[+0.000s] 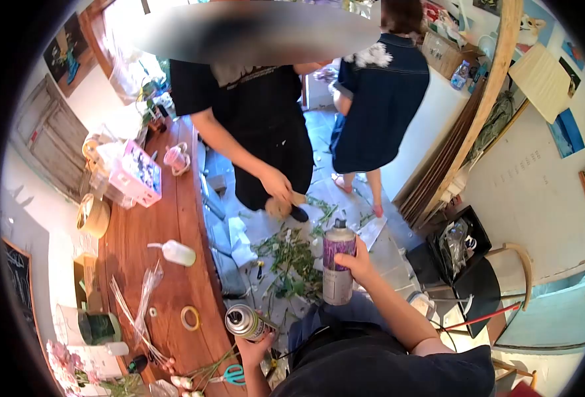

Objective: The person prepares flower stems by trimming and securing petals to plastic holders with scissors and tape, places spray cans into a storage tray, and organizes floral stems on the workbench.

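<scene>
My right hand [355, 264] is wrapped round a spray can [338, 281] with a purple and grey label and a dark nozzle, held upright. Lower and to the left, my left hand [256, 351] grips a second can [245, 322], its silvery top tilted toward the camera and its label mostly hidden. The left can is beside the edge of the wooden table [193, 264]. Beyond both cans, cut green stems and leaves [289, 261] lie in a heap on the floor.
A person in black [259, 126] stands ahead, a hand low over the floor; another person [388, 99] stands behind. The table holds a white bottle [177, 253], yellow tape roll [190, 318], teal-handled scissors [235, 375] and a pink box [135, 173]. A black chair [476, 294] is right.
</scene>
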A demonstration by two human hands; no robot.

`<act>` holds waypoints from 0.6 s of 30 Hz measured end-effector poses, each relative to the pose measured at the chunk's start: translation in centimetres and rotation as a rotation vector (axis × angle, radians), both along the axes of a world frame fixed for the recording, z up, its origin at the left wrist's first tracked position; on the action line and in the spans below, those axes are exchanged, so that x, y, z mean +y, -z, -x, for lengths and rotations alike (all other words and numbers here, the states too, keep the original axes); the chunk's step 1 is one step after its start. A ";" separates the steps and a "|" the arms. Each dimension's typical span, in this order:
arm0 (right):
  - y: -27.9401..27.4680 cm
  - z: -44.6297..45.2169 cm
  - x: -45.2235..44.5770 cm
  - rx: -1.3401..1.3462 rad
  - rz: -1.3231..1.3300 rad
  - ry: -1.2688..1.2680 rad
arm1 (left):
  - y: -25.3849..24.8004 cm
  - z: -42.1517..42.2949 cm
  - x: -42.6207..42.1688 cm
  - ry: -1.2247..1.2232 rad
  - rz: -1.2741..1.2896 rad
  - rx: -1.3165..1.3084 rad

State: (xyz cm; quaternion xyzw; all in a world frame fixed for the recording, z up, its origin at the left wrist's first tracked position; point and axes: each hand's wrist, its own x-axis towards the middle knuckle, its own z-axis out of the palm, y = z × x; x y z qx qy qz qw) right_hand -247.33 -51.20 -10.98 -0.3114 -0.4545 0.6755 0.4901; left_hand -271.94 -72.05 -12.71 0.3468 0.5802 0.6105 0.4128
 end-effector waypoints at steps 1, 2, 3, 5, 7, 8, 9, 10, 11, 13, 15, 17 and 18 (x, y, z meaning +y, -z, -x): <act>0.3 -1.3 1.1 -0.005 -0.011 -0.007 | 0.2 -1.0 1.7 0.004 0.011 -0.001; 0.8 -2.8 2.5 -0.011 -0.056 -0.025 | 0.0 -2.3 3.5 0.002 0.028 -0.007; 0.9 -4.4 3.7 -0.081 -0.082 -0.025 | 0.9 -3.0 4.9 0.030 0.066 0.040; 0.8 -8.0 6.0 -0.221 -0.139 -0.013 | 3.1 -4.2 7.9 0.094 0.133 0.137; -0.3 -11.3 8.4 -0.514 -0.334 -0.069 | 2.8 -7.0 11.2 0.063 0.123 0.088; -2.5 -12.6 9.2 -0.614 -0.417 -0.136 | 2.5 -8.3 12.7 0.065 0.107 0.137; -2.4 -13.8 10.0 -0.605 -0.417 -0.226 | 1.8 -9.6 13.9 0.063 0.094 0.184; -2.5 -14.9 10.6 -0.594 -0.409 -0.253 | 1.3 -10.5 14.8 0.092 0.112 0.145; -2.6 -15.8 10.8 -0.581 -0.391 -0.277 | 1.7 -11.1 15.2 0.114 0.105 0.120; -2.6 -17.1 11.0 -0.582 -0.379 -0.241 | 2.6 -11.3 16.6 0.174 0.086 0.083; -1.9 -17.8 10.5 -0.566 -0.361 -0.150 | 0.2 -12.5 18.4 0.230 0.077 0.187; -1.0 -18.5 9.4 -0.555 -0.346 -0.019 | 0.7 -12.8 19.6 0.309 0.016 0.250; -1.1 -18.7 8.7 -0.559 -0.288 0.015 | 0.2 -13.2 20.4 0.346 0.040 0.241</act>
